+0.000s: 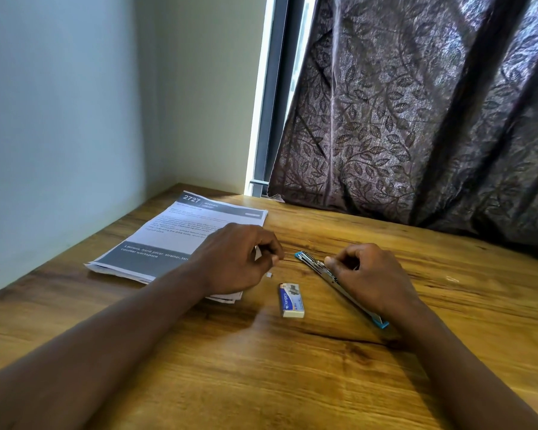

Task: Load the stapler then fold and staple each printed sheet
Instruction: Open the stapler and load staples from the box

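Wooden table (261,383) fills the whole near end of the shot, with both forearms lying across it. Behind the stapler (312,262), a dark leafy curtain (416,119) hangs down to the tabletop. Left of the stapler and a bit further back is the stack of printed sheets (174,240), lying flat, none folded as far as I can see.

Left hand (233,259) hovers just left of the stapler's far tip with thumb and forefinger pinched together. Honestly can't tell if there's anything between them. Right hand (370,274) is curled over the stapler's middle, clamping it to the wood.

The stapler itself lies swung open flat on a slant, with a blue end poking out either side of that hand. The little staple box (291,301) lies just left of its nearer half, and a tiny white scrap (269,275) sits a touch further left.

My guess on handling: it's rigid metal and light, but it's hinged, so it'll flop about. I'd grip the base mid-length, clear of the sprung rail. Staples in a strip snap easily, so pinch them by the long sides.
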Demonstrator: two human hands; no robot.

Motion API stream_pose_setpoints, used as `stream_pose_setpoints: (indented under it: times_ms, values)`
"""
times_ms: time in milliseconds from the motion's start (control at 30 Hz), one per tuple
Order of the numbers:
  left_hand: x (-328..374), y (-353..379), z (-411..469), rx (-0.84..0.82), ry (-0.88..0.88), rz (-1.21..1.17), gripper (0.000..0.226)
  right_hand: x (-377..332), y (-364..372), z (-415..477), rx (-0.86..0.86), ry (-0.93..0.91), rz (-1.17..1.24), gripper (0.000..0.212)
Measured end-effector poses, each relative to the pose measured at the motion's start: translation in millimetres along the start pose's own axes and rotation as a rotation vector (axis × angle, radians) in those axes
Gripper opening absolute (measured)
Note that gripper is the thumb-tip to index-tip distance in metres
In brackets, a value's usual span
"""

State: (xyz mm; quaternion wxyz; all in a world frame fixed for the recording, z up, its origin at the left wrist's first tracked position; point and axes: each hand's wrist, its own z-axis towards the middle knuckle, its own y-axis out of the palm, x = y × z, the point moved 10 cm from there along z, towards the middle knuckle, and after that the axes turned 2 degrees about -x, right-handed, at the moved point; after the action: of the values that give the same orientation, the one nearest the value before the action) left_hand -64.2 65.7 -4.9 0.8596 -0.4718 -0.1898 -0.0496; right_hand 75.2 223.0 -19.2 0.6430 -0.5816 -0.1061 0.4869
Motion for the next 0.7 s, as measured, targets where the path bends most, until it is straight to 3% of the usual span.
stream_pose_setpoints:
  times_ms: [233, 533, 700]
  values:
    - [-10, 9, -3, -0.112, -0.046, 0.141, 0.020, -3, 9, -2, -0.117, 0.011, -0.148, 0.040]
    - [-10, 13, 0, -0.157, -0.027, 0.108, 0.012, -9, 10, -5, -0.112, 0.035, -0.021, 0.012]
    - [-9, 17, -1, -0.168, 0.005, 0.156, 0.015, -9, 8, -6, -0.081, 0.078, 0.192, 0.005]
